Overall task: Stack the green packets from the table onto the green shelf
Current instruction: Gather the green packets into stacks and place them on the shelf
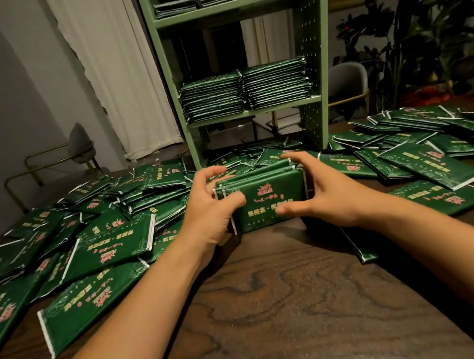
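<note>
Both hands, left hand (212, 208) and right hand (316, 193), clasped a bundle of green packets (264, 200) at frame centre, above the tabletop (272, 307) | green shelf (255, 111) partly filled | many loose packets (111, 245) remained.

Dark wooden table (272, 307): loose green packets (96, 246) spread left and right of the gripped bundle. Green shelf (252, 110) stands behind it; two packet stacks (244, 91) on its middle board.
</note>
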### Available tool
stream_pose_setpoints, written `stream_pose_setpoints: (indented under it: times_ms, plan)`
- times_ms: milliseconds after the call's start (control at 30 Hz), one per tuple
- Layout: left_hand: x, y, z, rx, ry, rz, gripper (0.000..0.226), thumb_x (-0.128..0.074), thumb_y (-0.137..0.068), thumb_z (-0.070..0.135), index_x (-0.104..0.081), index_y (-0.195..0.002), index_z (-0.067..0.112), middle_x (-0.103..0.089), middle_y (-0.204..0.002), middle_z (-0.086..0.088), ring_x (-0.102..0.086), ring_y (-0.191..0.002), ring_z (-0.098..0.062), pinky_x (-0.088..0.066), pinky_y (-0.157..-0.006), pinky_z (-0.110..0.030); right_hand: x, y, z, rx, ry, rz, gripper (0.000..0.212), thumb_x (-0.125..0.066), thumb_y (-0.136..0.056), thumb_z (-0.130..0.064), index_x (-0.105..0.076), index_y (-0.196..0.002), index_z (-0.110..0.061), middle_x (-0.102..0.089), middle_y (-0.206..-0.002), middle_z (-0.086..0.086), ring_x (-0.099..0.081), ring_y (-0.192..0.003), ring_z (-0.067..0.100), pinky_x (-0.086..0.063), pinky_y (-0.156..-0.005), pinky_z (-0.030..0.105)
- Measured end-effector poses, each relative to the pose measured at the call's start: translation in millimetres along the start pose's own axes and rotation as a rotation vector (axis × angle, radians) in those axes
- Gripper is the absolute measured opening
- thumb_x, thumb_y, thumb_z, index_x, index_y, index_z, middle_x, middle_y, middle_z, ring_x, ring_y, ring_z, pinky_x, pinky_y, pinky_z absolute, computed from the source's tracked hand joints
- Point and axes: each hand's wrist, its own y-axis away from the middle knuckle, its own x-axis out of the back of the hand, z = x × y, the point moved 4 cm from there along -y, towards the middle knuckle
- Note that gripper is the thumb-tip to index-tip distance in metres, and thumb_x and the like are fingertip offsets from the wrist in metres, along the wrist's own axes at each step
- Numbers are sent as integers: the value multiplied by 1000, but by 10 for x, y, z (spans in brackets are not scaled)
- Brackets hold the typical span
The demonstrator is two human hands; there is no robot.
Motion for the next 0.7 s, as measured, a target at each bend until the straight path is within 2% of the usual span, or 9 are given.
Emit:
stream_pose_setpoints:
  times_ms: [67, 100, 167, 233, 333, 433, 500, 567, 700]
  plan:
    - [-35, 16, -16, 6, -33, 1, 54, -55, -86, -17, -50, -130, 14, -57, -106, -4, -66, -64, 3, -51, -54, -15, -5, 11, -7, -7, 41, 2, 84, -81, -82, -14, -29, -147, -29, -42, -116, -33, -46, -91, -36, -39, -80, -6]
    - [-57, 27, -29, 8, -59, 1, 55, -55, -85, -16, -50, -129, 17, -58, -111, -5, -66, -68, -1, -52, -57, -21, -9, 12, 7, -14, 43, 3, 85, -79, -84, -12, -26, -149, -29, -46, -117, -30, -53, -94, -28, -44, -81, -2]
    - [-102, 49, -38, 27, -173, -18, 56, -59, -83, -10, -48, -123, 29, -64, -111, -11, -61, -67, -17, -48, -59, -33, -42, 9, 36, -29, 65, -23, 81, -74, -87, -8, -25, -148, -29, -59, -117, -11, -70, -96, 5, -58, -86, 25]
    - [-108, 40, -80, 74, -260, -46, 54, -62, -84, -3, -45, -117, 36, -66, -93, -20, -50, -57, -22, -38, -56, -37, -76, 14, 24, -43, 125, -64, 68, -68, -91, -8, -28, -141, -30, -65, -113, 4, -72, -87, 23, -61, -78, 42]
    - [-96, 29, -107, 111, -282, -52, 56, -64, -85, 7, -38, -128, 29, -62, -96, -17, -52, -64, -22, -40, -60, -36, -45, 11, 42, -65, 134, -73, 48, -59, -98, -14, -32, -133, -32, -66, -99, 5, -70, -75, 9, -60, -71, 31]
    - [-85, 17, -102, 115, -298, -25, 59, -67, -79, 17, -41, -132, 16, -65, -117, -8, -65, -99, -26, -54, -90, -45, 6, 7, 21, -34, 187, 13, 38, -54, -102, -16, -36, -132, -31, -62, -98, -5, -60, -78, -13, -47, -70, 10]
    - [-88, 24, -92, 103, -298, -14, 33, -65, -88, 7, -50, -116, 13, -67, -108, -8, -65, -103, -29, -52, -94, -46, 31, -13, 75, -39, 157, 69, 42, -55, -102, -18, -35, -136, -32, -65, -117, -1, -63, -102, 3, -52, -93, 30]
    - [-96, 30, -102, 83, -283, -9, 23, -62, -92, 4, -52, -111, 12, -68, -107, -12, -65, -102, -31, -52, -94, -49, 52, -23, 112, -53, 88, 99, 45, -57, -101, -17, -36, -138, -31, -63, -127, -2, -64, -109, 12, -51, -101, 42]
    - [-167, 100, -51, -4, -302, -46, 18, -57, -98, 12, -48, -112, 20, -67, -110, -11, -64, -103, -30, -52, -92, -47, 85, -18, 110, -63, -8, 144, 38, -56, -100, -8, -46, -133, -24, -64, -126, -9, -61, -115, 4, -49, -104, 33]
